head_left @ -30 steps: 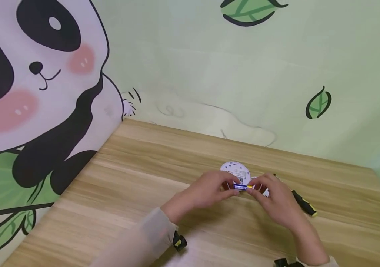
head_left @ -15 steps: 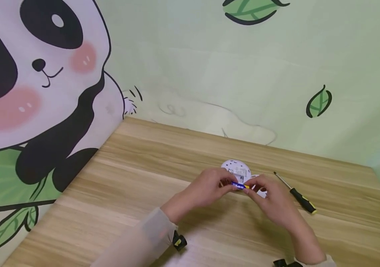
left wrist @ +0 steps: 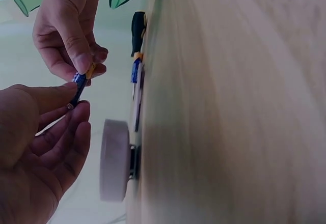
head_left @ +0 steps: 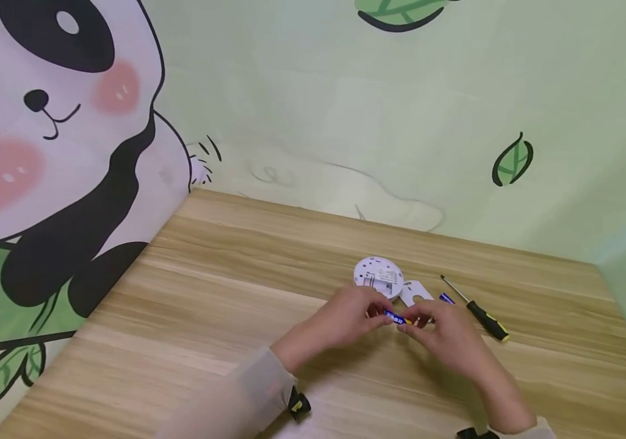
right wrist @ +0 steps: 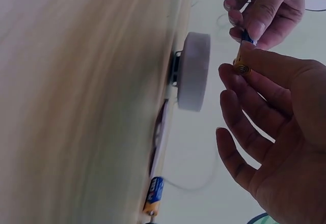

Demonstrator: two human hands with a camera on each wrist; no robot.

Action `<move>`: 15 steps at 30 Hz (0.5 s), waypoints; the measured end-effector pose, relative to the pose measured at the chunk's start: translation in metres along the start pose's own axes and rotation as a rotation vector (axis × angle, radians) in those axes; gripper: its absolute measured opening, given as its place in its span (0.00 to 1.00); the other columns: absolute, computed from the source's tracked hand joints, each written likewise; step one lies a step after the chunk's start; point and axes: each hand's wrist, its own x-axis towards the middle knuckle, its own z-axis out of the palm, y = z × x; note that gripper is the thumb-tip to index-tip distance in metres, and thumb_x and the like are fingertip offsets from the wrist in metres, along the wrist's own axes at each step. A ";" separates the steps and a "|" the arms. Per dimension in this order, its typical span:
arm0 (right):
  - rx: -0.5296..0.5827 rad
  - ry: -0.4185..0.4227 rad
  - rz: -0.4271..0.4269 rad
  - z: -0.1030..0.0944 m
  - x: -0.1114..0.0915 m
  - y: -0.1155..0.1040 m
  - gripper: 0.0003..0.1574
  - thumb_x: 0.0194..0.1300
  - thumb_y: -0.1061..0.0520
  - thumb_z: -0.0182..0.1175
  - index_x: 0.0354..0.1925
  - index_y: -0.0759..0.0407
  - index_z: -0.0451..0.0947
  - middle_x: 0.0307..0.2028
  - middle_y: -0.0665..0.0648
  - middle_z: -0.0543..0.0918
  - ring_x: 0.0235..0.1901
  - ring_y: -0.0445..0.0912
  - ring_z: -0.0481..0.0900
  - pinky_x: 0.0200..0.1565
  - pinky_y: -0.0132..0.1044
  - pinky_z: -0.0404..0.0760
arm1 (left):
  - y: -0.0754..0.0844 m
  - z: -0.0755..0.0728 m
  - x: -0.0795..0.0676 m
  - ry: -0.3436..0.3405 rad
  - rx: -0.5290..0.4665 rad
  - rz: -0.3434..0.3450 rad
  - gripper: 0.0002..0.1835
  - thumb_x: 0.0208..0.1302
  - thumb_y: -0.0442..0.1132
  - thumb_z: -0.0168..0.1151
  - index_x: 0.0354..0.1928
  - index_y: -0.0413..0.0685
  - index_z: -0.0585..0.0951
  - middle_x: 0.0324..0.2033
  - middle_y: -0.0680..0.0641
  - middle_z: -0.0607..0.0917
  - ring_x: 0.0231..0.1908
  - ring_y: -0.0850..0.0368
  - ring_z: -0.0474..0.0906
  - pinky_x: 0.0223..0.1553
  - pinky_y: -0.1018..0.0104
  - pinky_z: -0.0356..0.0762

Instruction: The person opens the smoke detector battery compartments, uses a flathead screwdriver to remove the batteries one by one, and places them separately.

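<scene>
Both hands pinch one blue and yellow battery (head_left: 397, 317) above the table. My left hand (head_left: 354, 317) grips its blue end between thumb and fingertips. At the yellow end, the thumb and fingertips of my right hand (head_left: 450, 335) hold it, with the other fingers spread in the right wrist view. Just beyond the hands a round white device (head_left: 365, 266) shows a battery compartment in its upper face. Beside it lies a flat white plate (head_left: 413, 291) with cutouts, partly hidden by the right hand. A second blue and yellow battery (right wrist: 154, 196) lies near that plate.
A screwdriver (head_left: 485, 318) with a black and yellow handle lies on the wooden table (head_left: 225, 268), right of the plate. Behind the table rises a pale green wall (head_left: 302, 110) printed with a panda and leaves.
The hands and the battery have shifted nearer the person, so more of the round device, the plate and the second battery shows. The head view has also shifted slightly.
</scene>
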 end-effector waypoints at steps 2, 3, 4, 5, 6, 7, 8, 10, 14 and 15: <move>-0.003 -0.023 0.027 -0.001 -0.002 0.003 0.06 0.61 0.55 0.76 0.37 0.45 0.89 0.30 0.38 0.85 0.33 0.34 0.79 0.35 0.31 0.80 | 0.001 0.004 0.001 -0.012 0.012 -0.001 0.08 0.70 0.44 0.69 0.48 0.55 0.89 0.32 0.60 0.89 0.32 0.74 0.77 0.35 0.82 0.75; -0.008 -0.032 0.039 -0.002 -0.004 0.005 0.06 0.61 0.55 0.75 0.37 0.44 0.89 0.30 0.39 0.85 0.33 0.33 0.79 0.34 0.31 0.79 | 0.002 0.006 0.001 -0.017 0.018 0.000 0.08 0.70 0.44 0.69 0.48 0.55 0.89 0.32 0.61 0.89 0.32 0.74 0.78 0.36 0.82 0.75; -0.015 -0.039 0.048 -0.002 -0.005 0.006 0.06 0.61 0.54 0.75 0.38 0.44 0.89 0.31 0.39 0.85 0.33 0.33 0.79 0.34 0.31 0.78 | 0.002 0.007 0.002 -0.019 0.019 0.004 0.08 0.70 0.44 0.69 0.48 0.55 0.89 0.33 0.60 0.89 0.32 0.74 0.78 0.36 0.82 0.75; -0.020 -0.045 0.058 -0.002 -0.006 0.008 0.06 0.62 0.54 0.75 0.38 0.44 0.89 0.31 0.39 0.85 0.33 0.33 0.78 0.34 0.31 0.77 | 0.003 0.009 0.002 -0.021 0.021 0.008 0.09 0.69 0.44 0.70 0.48 0.54 0.89 0.33 0.60 0.90 0.32 0.74 0.78 0.37 0.82 0.75; -0.023 -0.048 0.065 -0.002 -0.007 0.010 0.06 0.62 0.54 0.75 0.38 0.44 0.89 0.31 0.39 0.85 0.33 0.33 0.78 0.35 0.31 0.77 | 0.003 0.010 0.002 -0.022 0.022 0.011 0.09 0.69 0.44 0.69 0.48 0.54 0.89 0.33 0.60 0.90 0.33 0.74 0.79 0.37 0.82 0.76; -0.026 -0.050 0.073 -0.002 -0.008 0.012 0.06 0.62 0.55 0.75 0.38 0.44 0.89 0.31 0.39 0.85 0.33 0.33 0.78 0.34 0.30 0.77 | 0.003 0.011 0.002 -0.024 0.020 0.012 0.09 0.69 0.44 0.70 0.48 0.54 0.89 0.34 0.59 0.90 0.33 0.74 0.79 0.38 0.82 0.76; -0.029 -0.052 0.081 -0.002 -0.009 0.013 0.06 0.61 0.55 0.75 0.38 0.44 0.89 0.31 0.40 0.85 0.33 0.34 0.78 0.34 0.30 0.77 | 0.003 0.012 0.002 -0.025 0.021 0.011 0.09 0.69 0.43 0.70 0.48 0.54 0.89 0.34 0.59 0.90 0.33 0.74 0.79 0.38 0.82 0.76; -0.030 -0.055 0.099 -0.002 -0.010 0.016 0.06 0.61 0.55 0.75 0.38 0.44 0.89 0.31 0.40 0.85 0.33 0.34 0.78 0.34 0.30 0.77 | 0.003 0.014 0.003 -0.026 0.014 0.011 0.09 0.69 0.43 0.70 0.49 0.54 0.89 0.35 0.59 0.90 0.34 0.73 0.80 0.39 0.82 0.77; -0.031 -0.058 0.130 -0.006 -0.012 0.021 0.06 0.61 0.55 0.75 0.37 0.44 0.89 0.30 0.40 0.85 0.32 0.36 0.78 0.34 0.30 0.76 | 0.003 0.018 0.007 -0.024 -0.004 0.007 0.10 0.70 0.42 0.69 0.51 0.53 0.88 0.35 0.58 0.90 0.35 0.73 0.80 0.39 0.82 0.77; -0.036 -0.060 0.136 -0.007 -0.013 0.022 0.06 0.61 0.55 0.75 0.37 0.45 0.89 0.30 0.40 0.85 0.32 0.36 0.78 0.33 0.30 0.75 | 0.004 0.020 0.009 -0.025 -0.013 0.008 0.10 0.70 0.41 0.68 0.51 0.53 0.88 0.36 0.57 0.90 0.35 0.72 0.80 0.39 0.82 0.77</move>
